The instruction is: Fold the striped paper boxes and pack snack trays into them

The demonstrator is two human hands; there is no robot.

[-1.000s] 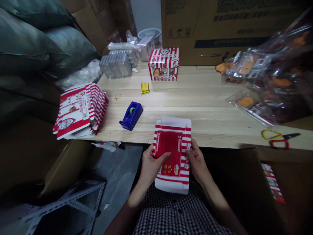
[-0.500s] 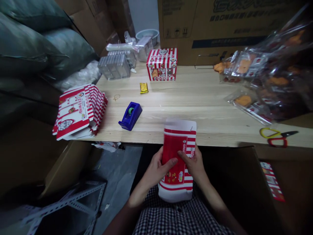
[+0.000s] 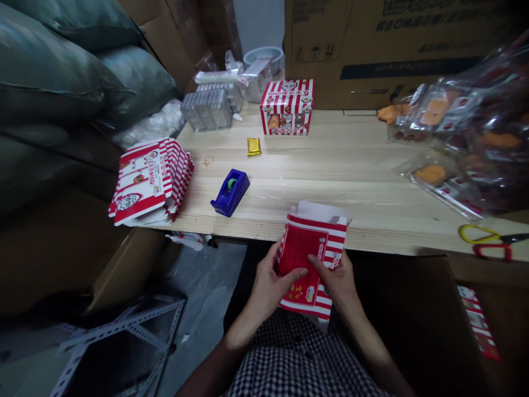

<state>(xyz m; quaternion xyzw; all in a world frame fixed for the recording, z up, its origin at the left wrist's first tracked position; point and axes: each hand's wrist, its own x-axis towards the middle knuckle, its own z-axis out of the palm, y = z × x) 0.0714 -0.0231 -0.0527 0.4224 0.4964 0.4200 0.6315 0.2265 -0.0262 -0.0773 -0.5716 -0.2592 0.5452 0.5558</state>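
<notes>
A red-and-white striped carton (image 3: pixel 313 248) is held just below the near edge of the wooden table (image 3: pixel 330 176), partly squared up, its white top flaps standing open. My left hand (image 3: pixel 270 281) grips its left side with the thumb on the red front panel. My right hand (image 3: pixel 336 278) grips the right side, thumb also pressed on the front. A stack of the same cartons lying flat (image 3: pixel 151 179) rests on the table's left end. One assembled carton (image 3: pixel 287 107) stands at the back.
A blue tape dispenser (image 3: pixel 230 192) and a small gold packet (image 3: pixel 253 146) lie mid-table. Clear plastic trays (image 3: pixel 209 107) sit at the back left, bags of snacks (image 3: pixel 463 138) at the right, scissors (image 3: pixel 490 242) at the near right edge. Large cardboard boxes (image 3: pixel 392 44) stand behind.
The flat carton has been pushed open into a box shape between both hands, and its top has tilted to the right. My view has shifted slightly.
</notes>
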